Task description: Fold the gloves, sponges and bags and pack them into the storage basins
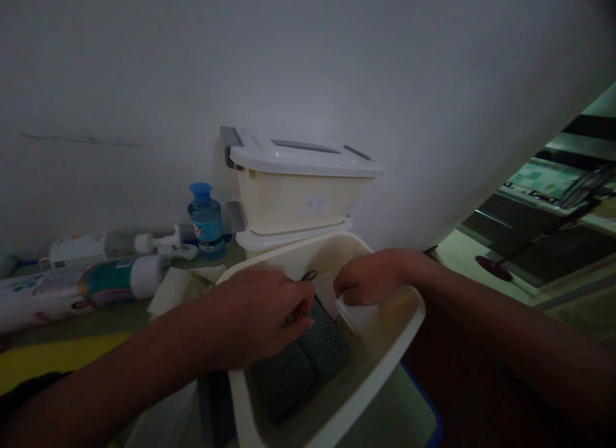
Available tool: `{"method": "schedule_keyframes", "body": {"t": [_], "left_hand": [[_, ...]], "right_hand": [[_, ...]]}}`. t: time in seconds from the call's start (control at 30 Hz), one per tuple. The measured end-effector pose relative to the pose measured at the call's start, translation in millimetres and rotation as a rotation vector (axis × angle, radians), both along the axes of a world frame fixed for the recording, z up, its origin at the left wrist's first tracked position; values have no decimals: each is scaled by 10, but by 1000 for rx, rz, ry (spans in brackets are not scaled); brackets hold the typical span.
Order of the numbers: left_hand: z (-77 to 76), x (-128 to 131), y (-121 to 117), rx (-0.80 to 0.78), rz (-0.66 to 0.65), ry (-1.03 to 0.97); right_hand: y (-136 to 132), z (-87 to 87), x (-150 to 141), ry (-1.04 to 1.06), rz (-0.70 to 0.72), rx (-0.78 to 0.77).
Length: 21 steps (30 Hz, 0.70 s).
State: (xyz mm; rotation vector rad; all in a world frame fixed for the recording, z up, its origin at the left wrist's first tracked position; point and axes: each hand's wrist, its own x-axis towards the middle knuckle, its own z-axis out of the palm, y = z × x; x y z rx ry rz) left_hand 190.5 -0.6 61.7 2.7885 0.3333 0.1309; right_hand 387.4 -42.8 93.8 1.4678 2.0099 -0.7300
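Observation:
A cream plastic bin (pixel 380 364) stands in front of me, with both my hands over it. Inside lie two dark grey-green textured pads, one pad (pixel 327 345) beside another pad (pixel 283 380). A small dark loop (pixel 309 276) sticks up near their far end. My left hand (pixel 264 316) has its thumb and fingers pinched together just above the pads; what they hold, if anything, is hidden. On the bin's right side, my right hand (pixel 370 278) is closed on a thin white piece (pixel 353 313), whose kind I cannot make out.
Behind the bin, a lidded cream storage box (pixel 298 191) is stacked on another box (pixel 293 236) against the wall. A blue bottle (pixel 206 223) stands left of them. A pump bottle (pixel 110 246) and a wrapped roll (pixel 86 284) lie farther left. A blue-edged surface (pixel 399 409) extends below.

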Motion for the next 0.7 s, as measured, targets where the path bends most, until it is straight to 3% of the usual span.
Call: {"method": "schedule_keyframes", "body": {"t": [0.17,0.33,0.43,0.7], "left_hand": [[-4,-10,-4,2,-1,2],[-5,-9,-8,-6,-4,0],[4,-10,-9,0,4,-1],[-13,-19,0,-11,-1,-25]], "right_hand": [[69,-171,-24,-43,20,46],[48,-247,22,-55,-13,260],[32,-275,25,-66,-25,306],[-16,-83,82,36,24,80]]}}
